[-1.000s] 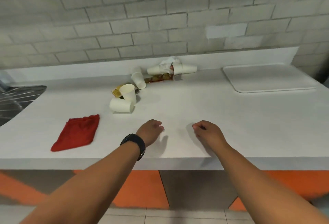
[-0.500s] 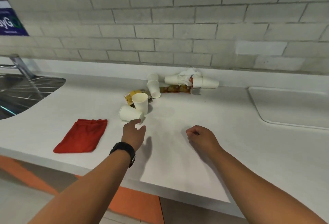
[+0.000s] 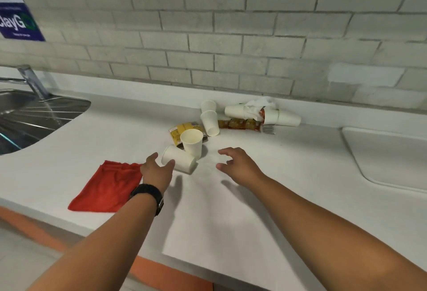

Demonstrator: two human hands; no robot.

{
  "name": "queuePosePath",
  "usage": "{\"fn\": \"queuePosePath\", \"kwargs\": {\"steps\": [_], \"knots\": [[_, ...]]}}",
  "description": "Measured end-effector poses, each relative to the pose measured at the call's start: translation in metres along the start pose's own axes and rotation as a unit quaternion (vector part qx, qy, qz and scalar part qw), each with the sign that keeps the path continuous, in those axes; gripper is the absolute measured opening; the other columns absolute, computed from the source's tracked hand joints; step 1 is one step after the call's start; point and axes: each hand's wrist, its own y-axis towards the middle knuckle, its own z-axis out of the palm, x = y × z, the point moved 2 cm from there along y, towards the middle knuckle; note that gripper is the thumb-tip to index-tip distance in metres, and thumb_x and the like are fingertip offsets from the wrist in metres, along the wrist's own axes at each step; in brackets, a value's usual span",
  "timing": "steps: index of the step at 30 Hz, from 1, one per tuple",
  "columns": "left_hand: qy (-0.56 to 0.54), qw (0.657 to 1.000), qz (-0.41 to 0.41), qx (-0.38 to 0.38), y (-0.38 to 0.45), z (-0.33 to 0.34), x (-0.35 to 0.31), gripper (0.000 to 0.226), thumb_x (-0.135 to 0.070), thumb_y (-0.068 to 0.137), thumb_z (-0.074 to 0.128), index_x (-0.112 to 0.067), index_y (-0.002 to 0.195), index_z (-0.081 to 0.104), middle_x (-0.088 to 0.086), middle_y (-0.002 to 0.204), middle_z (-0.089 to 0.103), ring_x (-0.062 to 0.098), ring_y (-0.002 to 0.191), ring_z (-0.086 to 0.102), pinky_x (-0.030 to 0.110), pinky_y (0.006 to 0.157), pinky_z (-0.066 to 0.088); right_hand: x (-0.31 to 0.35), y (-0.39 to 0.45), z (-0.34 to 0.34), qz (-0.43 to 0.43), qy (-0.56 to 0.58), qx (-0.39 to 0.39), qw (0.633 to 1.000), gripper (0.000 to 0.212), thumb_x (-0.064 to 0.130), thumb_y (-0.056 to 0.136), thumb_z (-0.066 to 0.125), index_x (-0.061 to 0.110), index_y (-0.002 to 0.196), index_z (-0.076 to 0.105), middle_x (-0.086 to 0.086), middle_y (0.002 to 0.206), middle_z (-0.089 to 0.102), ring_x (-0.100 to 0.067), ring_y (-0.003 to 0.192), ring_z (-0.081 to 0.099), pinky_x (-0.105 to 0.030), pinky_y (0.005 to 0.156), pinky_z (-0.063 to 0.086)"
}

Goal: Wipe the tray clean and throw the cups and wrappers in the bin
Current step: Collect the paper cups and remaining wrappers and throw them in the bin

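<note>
Several white paper cups lie on the white counter: one on its side (image 3: 179, 161), one upright (image 3: 192, 143) just behind it, two more (image 3: 209, 122) farther back. A yellow wrapper (image 3: 179, 129) peeks from under them. At the wall lie more cups (image 3: 286, 118), a crumpled tissue (image 3: 256, 107) and brown sachets (image 3: 240, 124). My left hand (image 3: 157, 170) is open, its fingers spread just in front of the lying cup. My right hand (image 3: 238, 163) is open too, hovering right of the cups and holding nothing. A red cloth (image 3: 107, 186) lies left of my left hand. The white tray (image 3: 381, 159) is at right.
A steel sink (image 3: 34, 117) with a tap (image 3: 32, 80) is set into the counter at far left. A grey brick wall (image 3: 231, 36) closes the back, with a blue sign (image 3: 17, 18) at left. The counter's front edge (image 3: 161, 260) runs across below my forearms.
Both hands have moved forward toward the cups and uncurled from loose fists to spread fingers. The view has shifted left and closer, bringing the sink into sight.
</note>
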Motion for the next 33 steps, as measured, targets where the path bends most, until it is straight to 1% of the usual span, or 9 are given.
{"fn": "queuePosePath", "kwargs": {"steps": [2, 5, 8, 11, 14, 17, 20, 27, 33], "knots": [[0.01, 1.0, 0.0, 0.015, 0.016, -0.005, 0.0, 0.066, -0.033, 0.088, 0.062, -0.018, 0.145, 0.033, 0.014, 0.148, 0.029, 0.033, 0.13, 0.039, 0.041, 0.104, 0.035, 0.012, 0.011, 0.009, -0.008, -0.004, -0.004, 1.0, 0.055, 0.042, 0.085, 0.066, 0.036, 0.136, 0.045, 0.005, 0.138, 0.038, -0.013, 0.118, 0.053, -0.031, 0.088, 0.05], [0.012, 0.999, -0.007, 0.032, 0.037, -0.012, -0.001, 0.068, -0.036, 0.087, 0.063, -0.019, 0.146, 0.033, 0.013, 0.148, 0.028, 0.033, 0.131, 0.038, 0.043, 0.104, 0.036, 0.031, 0.029, 0.024, -0.029, 0.003, -0.005, 1.0, 0.071, 0.039, 0.082, 0.071, 0.038, 0.144, 0.034, 0.001, 0.146, 0.03, -0.018, 0.128, 0.046, -0.041, 0.102, 0.044], [0.01, 0.998, -0.016, 0.066, 0.058, -0.017, 0.0, 0.071, -0.041, 0.084, 0.065, -0.02, 0.145, 0.034, 0.012, 0.148, 0.03, 0.034, 0.128, 0.043, 0.043, 0.103, 0.04, 0.049, 0.046, 0.039, -0.024, -0.023, -0.004, 0.999, 0.08, 0.039, 0.081, 0.072, 0.041, 0.147, 0.026, 0.002, 0.157, 0.014, -0.017, 0.139, 0.034, -0.04, 0.109, 0.036], [0.005, 0.99, -0.022, 0.137, 0.076, -0.018, 0.004, 0.073, -0.049, 0.075, 0.07, -0.022, 0.138, 0.043, 0.009, 0.143, 0.04, 0.033, 0.116, 0.054, 0.046, 0.1, 0.046, 0.058, 0.056, 0.051, 0.001, -0.057, -0.005, 0.998, 0.074, 0.04, 0.081, 0.071, 0.039, 0.145, 0.034, 0.007, 0.16, 0.006, -0.014, 0.142, 0.027, -0.034, 0.108, 0.033], [0.015, 0.982, -0.002, 0.189, 0.084, -0.017, 0.004, 0.06, -0.052, 0.066, 0.069, -0.02, 0.115, 0.059, 0.005, 0.124, 0.058, 0.025, 0.101, 0.062, 0.044, 0.092, 0.053, 0.058, 0.061, 0.063, 0.01, -0.069, -0.041, 0.997, 0.04, 0.035, 0.083, 0.07, 0.028, 0.121, 0.059, 0.005, 0.153, 0.024, -0.015, 0.132, 0.041, -0.03, 0.1, 0.038], [0.006, 0.977, 0.021, 0.213, 0.085, -0.012, -0.001, 0.024, -0.034, 0.084, 0.067, -0.014, 0.095, 0.061, 0.007, 0.106, 0.061, 0.024, 0.092, 0.061, 0.042, 0.082, 0.057, 0.052, 0.059, 0.067, 0.018, -0.041, -0.09, 0.995, 0.012, 0.033, 0.082, 0.07, 0.025, 0.089, 0.063, 0.002, 0.129, 0.047, -0.017, 0.113, 0.054, -0.032, 0.092, 0.045], [-0.03, 0.973, 0.043, 0.225, 0.084, 0.0, -0.009, 0.019, -0.027, 0.088, 0.064, -0.012, 0.098, 0.062, 0.008, 0.105, 0.061, 0.024, 0.094, 0.061, 0.035, 0.076, 0.058, 0.044, 0.049, 0.062, 0.023, 0.004, -0.126, 0.992, 0.014, 0.032, 0.082, 0.071, 0.022, 0.086, 0.061, 0.001, 0.121, 0.049, -0.015, 0.107, 0.055, -0.03, 0.086, 0.046], [-0.02, 0.949, 0.131, 0.287, 0.045, 0.038, -0.038, 0.014, -0.042, 0.08, 0.064, -0.028, 0.082, 0.064, -0.002, 0.098, 0.067, 0.022, 0.095, 0.063, 0.049, 0.09, 0.052, 0.017, 0.01, 0.017, 0.049, 0.034, -0.226, 0.972, 0.014, 0.03, 0.083, 0.071, 0.022, 0.085, 0.061, 0.001, 0.113, 0.053, -0.013, 0.1, 0.056, -0.023, 0.084, 0.041], [0.017, 0.912, 0.211, 0.352, -0.016, 0.085, -0.068, 0.02, -0.043, 0.076, 0.057, -0.023, 0.074, 0.062, -0.001, 0.087, 0.067, 0.027, 0.088, 0.064, 0.049, 0.084, 0.053, -0.021, -0.053, -0.027, 0.089, 0.071, -0.311, 0.944, 0.015, 0.029, 0.081, 0.073, 0.021, 0.08, 0.06, 0.0, 0.106, 0.056, -0.014, 0.099, 0.058, -0.025, 0.085, 0.043]]}}
